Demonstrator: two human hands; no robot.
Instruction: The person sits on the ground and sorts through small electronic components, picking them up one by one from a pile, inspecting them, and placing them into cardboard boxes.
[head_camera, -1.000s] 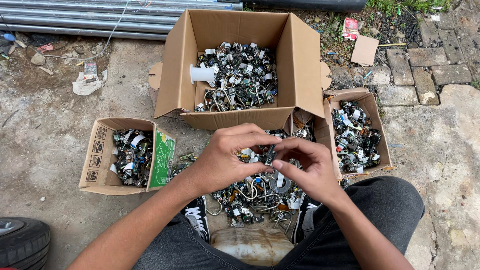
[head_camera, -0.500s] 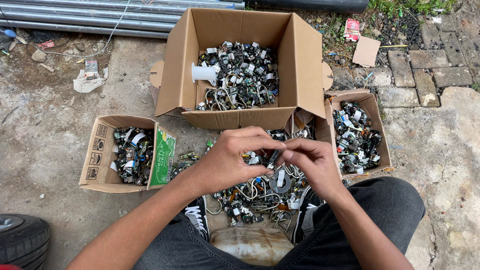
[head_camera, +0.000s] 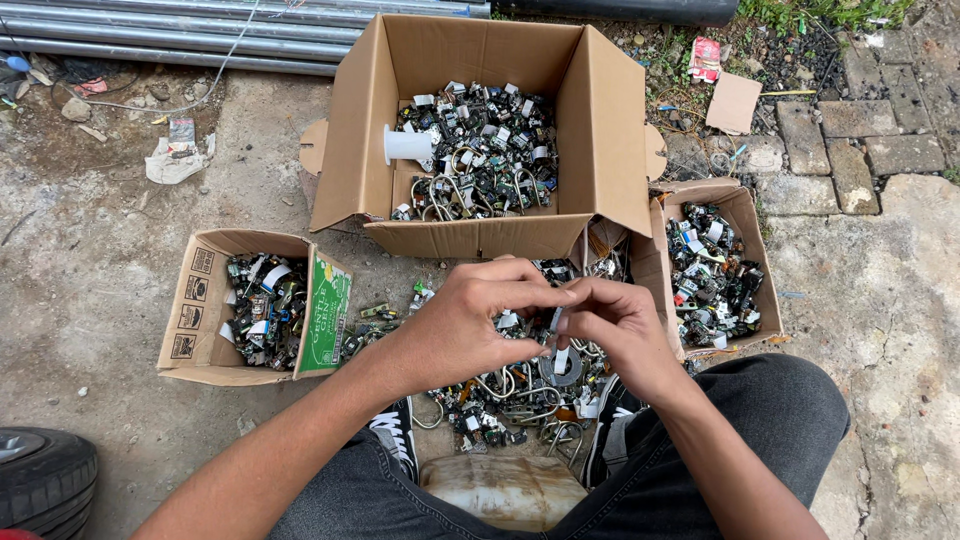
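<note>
Rough concrete ground (head_camera: 120, 300) lay under us, outdoors. We held a small white-taped part (head_camera: 556, 318) between both hands, just above the heap of scrap parts (head_camera: 510, 395) by our feet. Our left hand (head_camera: 470, 325) pinched it, grip closed on it; our right hand (head_camera: 615, 325) closed its fingertips on the same piece, picking at it. We judged the step to be pulling the piece apart; the next move would call for a firm, steady tug. Beyond the heap stood the large open carton (head_camera: 480, 230); a small box (head_camera: 195, 320) sat left of the heap, another box (head_camera: 745, 225) right.
</note>
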